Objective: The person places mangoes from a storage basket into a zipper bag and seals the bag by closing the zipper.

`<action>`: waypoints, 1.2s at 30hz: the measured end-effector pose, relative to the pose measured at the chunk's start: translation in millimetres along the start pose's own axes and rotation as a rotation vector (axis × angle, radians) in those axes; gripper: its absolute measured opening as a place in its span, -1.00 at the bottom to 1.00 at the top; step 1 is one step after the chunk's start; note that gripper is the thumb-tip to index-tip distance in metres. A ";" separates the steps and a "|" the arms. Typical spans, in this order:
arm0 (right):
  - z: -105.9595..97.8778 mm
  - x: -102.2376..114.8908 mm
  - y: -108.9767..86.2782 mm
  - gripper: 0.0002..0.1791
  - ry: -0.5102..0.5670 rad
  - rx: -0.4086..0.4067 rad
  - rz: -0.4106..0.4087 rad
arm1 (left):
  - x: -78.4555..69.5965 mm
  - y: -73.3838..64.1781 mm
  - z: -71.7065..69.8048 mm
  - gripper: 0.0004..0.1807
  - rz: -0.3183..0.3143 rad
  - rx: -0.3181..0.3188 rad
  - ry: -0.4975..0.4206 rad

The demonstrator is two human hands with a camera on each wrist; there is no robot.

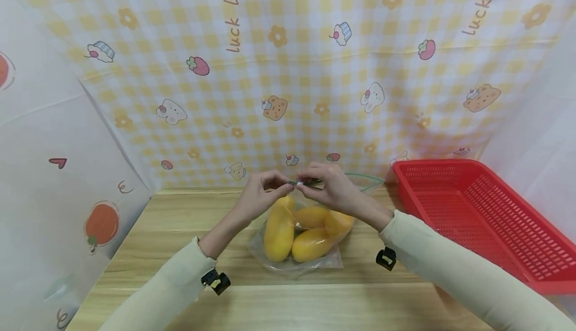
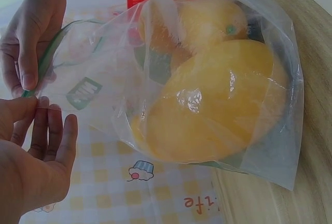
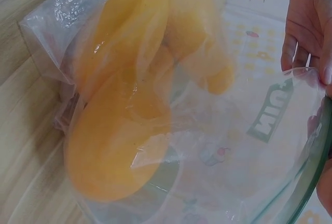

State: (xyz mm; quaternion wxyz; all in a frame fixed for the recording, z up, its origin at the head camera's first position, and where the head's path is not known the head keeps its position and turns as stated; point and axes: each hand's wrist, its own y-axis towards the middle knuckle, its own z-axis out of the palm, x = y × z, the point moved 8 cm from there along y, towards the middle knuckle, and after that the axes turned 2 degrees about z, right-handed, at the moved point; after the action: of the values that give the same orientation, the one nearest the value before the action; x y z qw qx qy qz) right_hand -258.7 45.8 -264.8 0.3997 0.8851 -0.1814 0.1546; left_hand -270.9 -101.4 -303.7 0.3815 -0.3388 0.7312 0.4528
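A clear plastic zip bag [image 1: 330, 261] stands on the wooden table with several yellow mangoes [image 1: 279, 231] inside. Along its top runs a green zip strip [image 3: 311, 182], and a green printed label [image 2: 84, 93] shows on the plastic. My left hand [image 1: 261, 194] pinches one end of the strip between thumb and forefinger. Close beside it, my right hand [image 1: 330, 187] pinches the strip at a small whitish piece [image 1: 300, 183]. To the right of that hand the green edges of the mouth spread apart. Both hands are above the mangoes.
A red plastic basket [image 1: 405, 191] with perforated walls stands at the right. Behind the table hangs a yellow checked cloth [image 1: 306, 81] with cartoon prints. The wooden table [image 1: 288, 306] extends in front of the bag, and a white printed sheet [image 1: 54, 211] covers the left side.
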 end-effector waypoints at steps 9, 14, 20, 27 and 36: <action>-0.7 -1.7 -2.5 -0.91 -0.001 0.000 0.013 | 2.6 -0.1 -0.3 -0.93 -0.001 0.001 -0.028; 0.0 -1.1 -3.3 -0.91 0.000 0.005 0.013 | 3.8 -0.8 -0.3 -0.93 -0.004 0.006 -0.034; -0.1 -1.9 -3.9 -0.92 -0.003 0.008 0.021 | 3.7 -1.1 -0.3 -0.93 -0.004 0.008 -0.028; -0.5 -1.3 -4.3 -0.91 -0.002 0.008 0.021 | 3.9 -1.7 0.0 -0.92 -0.013 0.012 -0.039; 0.5 -3.5 -5.7 -0.90 -0.013 0.004 0.029 | 6.3 -3.2 0.4 -0.91 -0.013 0.017 -0.056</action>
State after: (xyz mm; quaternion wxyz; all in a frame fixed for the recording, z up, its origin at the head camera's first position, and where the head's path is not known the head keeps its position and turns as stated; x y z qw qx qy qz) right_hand -259.2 49.6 -270.4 0.3946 0.8841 -0.1964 0.1551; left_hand -271.2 -103.1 -310.6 0.4075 -0.3274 0.7219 0.4534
